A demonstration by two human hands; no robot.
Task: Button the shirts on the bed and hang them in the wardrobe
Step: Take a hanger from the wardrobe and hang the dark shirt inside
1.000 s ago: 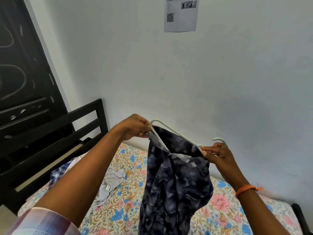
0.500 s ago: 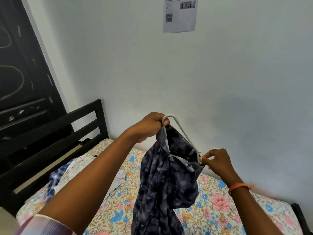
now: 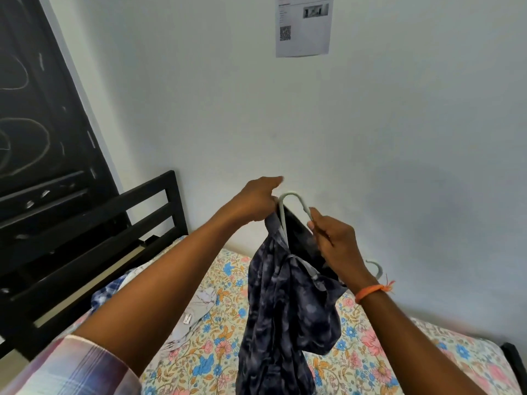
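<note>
A dark navy patterned shirt (image 3: 288, 303) hangs in the air above the bed, draped over a pale green plastic hanger (image 3: 293, 199). My left hand (image 3: 256, 203) pinches the shirt's shoulder fabric at the hanger's upper end. My right hand (image 3: 333, 238) grips the hanger's arm just below that end, over the dark cloth. The hanger's hook (image 3: 376, 267) pokes out behind my right wrist. A light grey shirt (image 3: 196, 312) and a blue checked shirt (image 3: 109, 292) lie crumpled on the bed (image 3: 370, 352).
The bed has a floral sheet and a black slatted headboard (image 3: 119, 220) at the left. A dark door or panel (image 3: 37, 109) stands beyond it. The pale wall ahead carries a printed sheet with a QR code (image 3: 303, 24). No wardrobe is in view.
My right hand has left the hook end and moved up along the hanger toward my left hand. The hanger has tipped steeper, one end pointing up.
</note>
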